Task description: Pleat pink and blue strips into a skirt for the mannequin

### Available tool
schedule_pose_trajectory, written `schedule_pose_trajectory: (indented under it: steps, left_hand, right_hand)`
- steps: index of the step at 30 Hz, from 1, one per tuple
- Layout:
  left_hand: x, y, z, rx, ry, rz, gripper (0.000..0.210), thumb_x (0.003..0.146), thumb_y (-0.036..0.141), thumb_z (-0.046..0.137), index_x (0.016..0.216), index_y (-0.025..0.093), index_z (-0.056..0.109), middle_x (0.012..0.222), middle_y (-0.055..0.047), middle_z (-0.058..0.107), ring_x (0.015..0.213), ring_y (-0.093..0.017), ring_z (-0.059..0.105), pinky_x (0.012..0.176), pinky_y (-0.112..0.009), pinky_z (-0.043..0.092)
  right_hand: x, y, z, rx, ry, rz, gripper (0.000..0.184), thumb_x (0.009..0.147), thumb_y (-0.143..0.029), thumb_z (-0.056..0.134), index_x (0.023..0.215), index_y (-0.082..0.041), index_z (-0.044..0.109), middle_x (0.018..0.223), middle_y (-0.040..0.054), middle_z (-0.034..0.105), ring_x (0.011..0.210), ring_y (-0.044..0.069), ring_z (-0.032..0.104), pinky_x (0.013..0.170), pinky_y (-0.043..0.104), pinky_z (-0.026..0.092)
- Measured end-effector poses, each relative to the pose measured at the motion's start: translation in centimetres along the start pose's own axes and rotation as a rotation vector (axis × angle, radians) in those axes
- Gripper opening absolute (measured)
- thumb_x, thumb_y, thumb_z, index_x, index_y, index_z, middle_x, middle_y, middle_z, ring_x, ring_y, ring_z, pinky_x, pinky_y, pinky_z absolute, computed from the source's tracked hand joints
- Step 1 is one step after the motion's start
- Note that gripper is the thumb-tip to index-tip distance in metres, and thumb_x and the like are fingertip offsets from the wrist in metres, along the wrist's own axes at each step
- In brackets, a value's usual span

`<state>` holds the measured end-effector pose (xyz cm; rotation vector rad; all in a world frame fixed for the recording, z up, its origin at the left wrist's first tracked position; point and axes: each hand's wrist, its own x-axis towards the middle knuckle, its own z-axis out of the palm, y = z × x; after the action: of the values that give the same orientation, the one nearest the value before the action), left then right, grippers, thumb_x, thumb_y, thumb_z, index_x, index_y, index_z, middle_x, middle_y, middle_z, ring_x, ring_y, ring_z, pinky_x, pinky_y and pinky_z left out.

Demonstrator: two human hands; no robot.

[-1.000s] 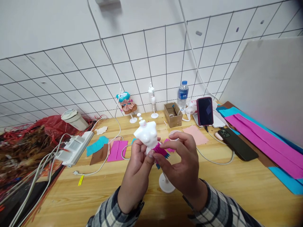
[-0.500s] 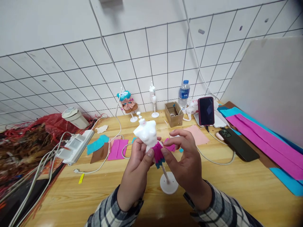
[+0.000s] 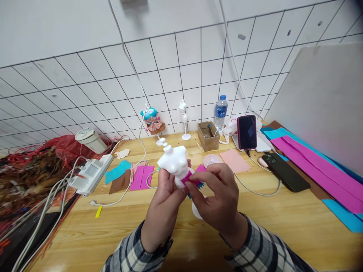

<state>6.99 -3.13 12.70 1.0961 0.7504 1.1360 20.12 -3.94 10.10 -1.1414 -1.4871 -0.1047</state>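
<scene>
A small white mannequin torso [image 3: 173, 160] leans to the left, raised over the table in front of me. My left hand [image 3: 167, 202] wraps round its back and hip from the left, thumb in front. At the mannequin's waist is a magenta crepe-like piece [image 3: 185, 179], with teal frill showing below and beside it. The thumb and forefinger of my right hand [image 3: 217, 196] pinch that magenta piece at the front. My right hand hides most of the stand's rod and part of its round white base [image 3: 196, 211].
Behind stand a dressed mannequin [image 3: 154, 124], a bare one [image 3: 183, 115], a cardboard box [image 3: 209, 141] and a water bottle [image 3: 221, 111]. Coloured sheets [image 3: 141, 177] and a power strip [image 3: 92, 173] lie left. Phones [image 3: 286, 172] and long magenta strips [image 3: 317, 170] are right.
The mannequin has tilted further, its base shifting left behind my right hand. My right thumb and forefinger have moved left and closed on the magenta piece. A pink dish now shows behind.
</scene>
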Motion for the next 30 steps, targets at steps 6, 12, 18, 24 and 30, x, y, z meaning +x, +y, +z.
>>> schedule_pose_trajectory:
  steps: [6, 12, 18, 24, 30]
  left_hand:
    - [0.0, 0.1, 0.4, -0.077, 0.025, 0.008, 0.062, 0.084, 0.015, 0.067, 0.135, 0.033, 0.036, 0.143, -0.005, 0.052, 0.129, -0.021, 0.053, 0.111, -0.04, 0.041]
    - [-0.2, -1.2, 0.4, 0.009, 0.117, 0.152, 0.07, 0.085, 0.017, 0.068, 0.141, 0.033, 0.03, 0.144, -0.007, 0.049, 0.129, -0.021, 0.053, 0.109, -0.038, 0.045]
    - [-0.3, -1.7, 0.0, 0.148, 0.059, 0.192, 0.054, 0.09, 0.021, 0.063, 0.138, 0.029, 0.04, 0.137, -0.007, 0.055, 0.126, -0.02, 0.056, 0.109, -0.035, 0.046]
    - [-0.4, -1.5, 0.2, 0.185, 0.027, 0.185, 0.045, 0.091, 0.021, 0.062, 0.132, 0.03, 0.048, 0.135, -0.004, 0.056, 0.125, -0.019, 0.056, 0.108, -0.033, 0.046]
    - [-0.7, -2.0, -0.2, 0.112, 0.015, 0.123, 0.045, 0.092, 0.023, 0.061, 0.135, 0.029, 0.048, 0.138, -0.005, 0.054, 0.129, -0.022, 0.052, 0.11, -0.037, 0.045]
  right_hand:
    - [-0.2, -0.3, -0.4, -0.049, 0.054, -0.082, 0.024, 0.082, -0.021, 0.072, 0.104, -0.025, 0.063, 0.086, 0.0028, 0.055, 0.078, 0.018, 0.055, 0.071, 0.036, 0.046]
    - [0.0, -0.5, -0.4, -0.082, 0.006, -0.145, 0.012, 0.085, -0.023, 0.07, 0.097, -0.026, 0.069, 0.074, -0.0003, 0.057, 0.072, 0.017, 0.054, 0.07, 0.036, 0.041]
    - [0.4, -0.6, -0.1, 0.039, -0.078, -0.028, 0.016, 0.085, -0.026, 0.071, 0.101, -0.024, 0.073, 0.076, 0.0008, 0.06, 0.071, 0.016, 0.056, 0.067, 0.033, 0.045]
    - [0.9, -0.8, -0.5, 0.16, -0.069, 0.076, 0.012, 0.084, -0.015, 0.067, 0.093, -0.021, 0.074, 0.078, 0.0009, 0.06, 0.071, 0.012, 0.058, 0.064, 0.026, 0.048]
    - [1.1, -1.0, -0.6, 0.201, -0.091, 0.149, 0.009, 0.084, -0.015, 0.064, 0.088, -0.019, 0.072, 0.08, 0.0013, 0.061, 0.068, 0.011, 0.055, 0.061, 0.024, 0.048]
